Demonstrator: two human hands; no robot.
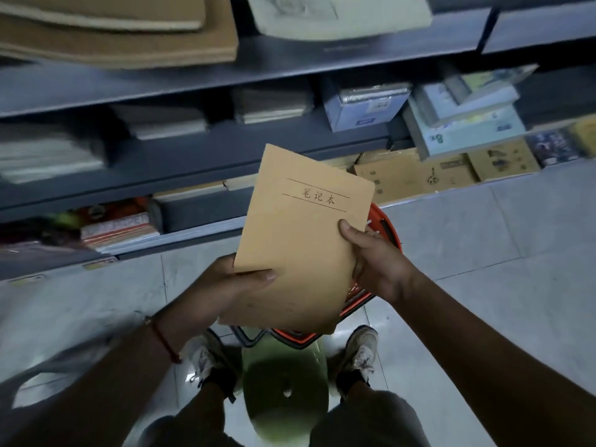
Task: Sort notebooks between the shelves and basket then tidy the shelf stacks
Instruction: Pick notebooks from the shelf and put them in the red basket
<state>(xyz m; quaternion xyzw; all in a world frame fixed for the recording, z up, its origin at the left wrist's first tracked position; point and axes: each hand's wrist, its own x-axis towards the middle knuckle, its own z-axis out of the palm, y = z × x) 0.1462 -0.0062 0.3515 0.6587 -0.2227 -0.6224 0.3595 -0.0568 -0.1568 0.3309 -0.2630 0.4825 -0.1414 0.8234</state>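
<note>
While both hands grip it, the notebook sits thumb-pinched — above the basket

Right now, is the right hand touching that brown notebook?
Touching. The head view shows the right hand gripping the brown notebook, thumb pressed on its cover.

Matt kraft-paper notebook, orange plastic basket, grey matt metal shelves, glossy tiled floor.

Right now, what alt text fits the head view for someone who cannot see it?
Both hands, left and right, hold a tan kraft-paper notebook above an orange plastic basket on the grey tiled floor. Dark grey metal shelves with stacked notebooks stand ahead; a pale green stool sits between the person's feet.
</note>
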